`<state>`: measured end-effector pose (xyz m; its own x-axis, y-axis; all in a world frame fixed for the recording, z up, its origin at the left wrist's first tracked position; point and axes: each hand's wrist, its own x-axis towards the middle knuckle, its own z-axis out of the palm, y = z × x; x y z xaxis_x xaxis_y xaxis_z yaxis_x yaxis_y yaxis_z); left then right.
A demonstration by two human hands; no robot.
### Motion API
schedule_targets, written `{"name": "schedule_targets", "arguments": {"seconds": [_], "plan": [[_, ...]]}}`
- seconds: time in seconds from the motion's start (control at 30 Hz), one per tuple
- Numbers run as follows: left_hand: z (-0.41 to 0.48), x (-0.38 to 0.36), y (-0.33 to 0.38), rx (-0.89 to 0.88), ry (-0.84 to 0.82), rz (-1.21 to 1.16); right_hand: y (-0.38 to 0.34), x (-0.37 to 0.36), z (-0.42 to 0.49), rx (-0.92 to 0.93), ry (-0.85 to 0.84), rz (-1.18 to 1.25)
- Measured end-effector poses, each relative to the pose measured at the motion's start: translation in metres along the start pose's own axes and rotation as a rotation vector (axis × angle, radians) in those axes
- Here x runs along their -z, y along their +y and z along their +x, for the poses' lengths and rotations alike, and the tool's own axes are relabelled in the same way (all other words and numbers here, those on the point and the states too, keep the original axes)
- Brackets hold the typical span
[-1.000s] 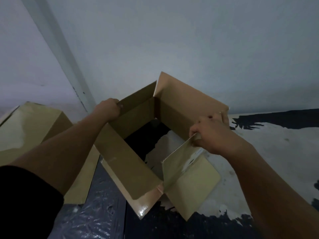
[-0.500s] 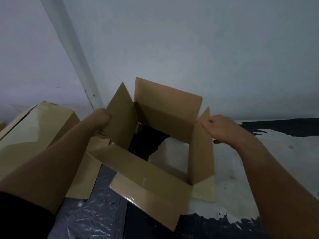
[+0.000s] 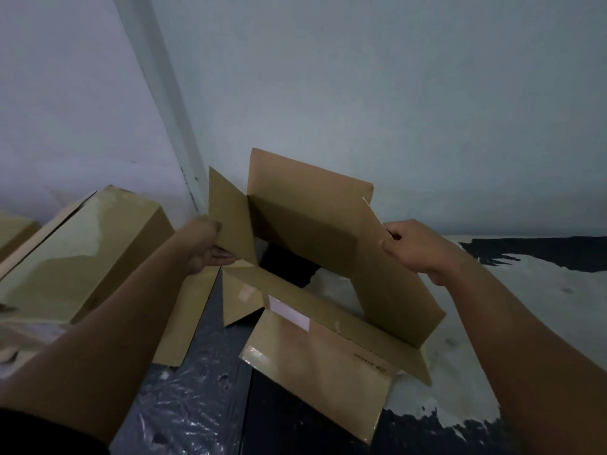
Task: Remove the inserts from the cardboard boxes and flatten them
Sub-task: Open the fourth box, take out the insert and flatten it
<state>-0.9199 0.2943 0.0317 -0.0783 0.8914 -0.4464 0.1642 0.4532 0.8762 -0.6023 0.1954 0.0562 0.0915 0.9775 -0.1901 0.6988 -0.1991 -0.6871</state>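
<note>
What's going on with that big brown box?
A person is holding an opened cardboard box with both hands. The left hand grips a flap on one side, and the right hand grips the edge of the opposite wall. The flaps are spread out and the floor shows right through the box, so it looks ready to be squashed flat. Another box sits by the wall on the left.

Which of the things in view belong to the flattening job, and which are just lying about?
Job in hand:
- open box, floor showing through it, gripped by the left hand and right hand
- closed box at left, probably waiting its turn
- flat cardboard beside it

Lying about:
- plastic sheet on the floor
- corner trim on the wall
</note>
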Motion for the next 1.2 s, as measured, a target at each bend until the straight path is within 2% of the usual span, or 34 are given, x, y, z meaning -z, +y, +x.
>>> {"name": "schedule_targets", "arguments": {"seconds": [0.13,0.33,0.43,0.57,0.73,0.87,0.97,1.07,1.2], "plan": [[-0.004,-0.012,0.017,-0.051,0.029,-0.015,-0.008,0.009,-0.005,0.070,-0.101,0.043],[0.000,-0.035,0.035,-0.187,-0.026,-0.012,-0.021,-0.005,-0.017,0.122,-0.334,0.084],[0.004,-0.038,0.035,-0.264,-0.098,0.217,-0.029,-0.017,-0.021,0.125,-0.460,0.066],[0.004,-0.049,0.037,-0.215,-0.135,0.527,-0.027,-0.031,-0.018,0.093,-0.532,-0.001],[0.005,-0.055,0.038,-0.224,-0.202,0.727,-0.022,-0.041,-0.013,0.087,-0.582,-0.064],[0.011,-0.050,0.040,-0.230,-0.197,0.665,-0.023,-0.049,-0.004,0.024,-0.559,-0.073],[0.016,-0.045,0.032,-0.118,-0.297,0.463,-0.032,-0.055,0.002,-0.008,-0.490,0.034],[0.015,-0.047,0.021,-0.052,-0.296,0.246,-0.049,-0.065,0.012,0.030,-0.407,0.004],[0.021,-0.054,0.013,-0.002,-0.270,0.010,-0.074,-0.080,0.029,0.132,-0.388,-0.077]]}}
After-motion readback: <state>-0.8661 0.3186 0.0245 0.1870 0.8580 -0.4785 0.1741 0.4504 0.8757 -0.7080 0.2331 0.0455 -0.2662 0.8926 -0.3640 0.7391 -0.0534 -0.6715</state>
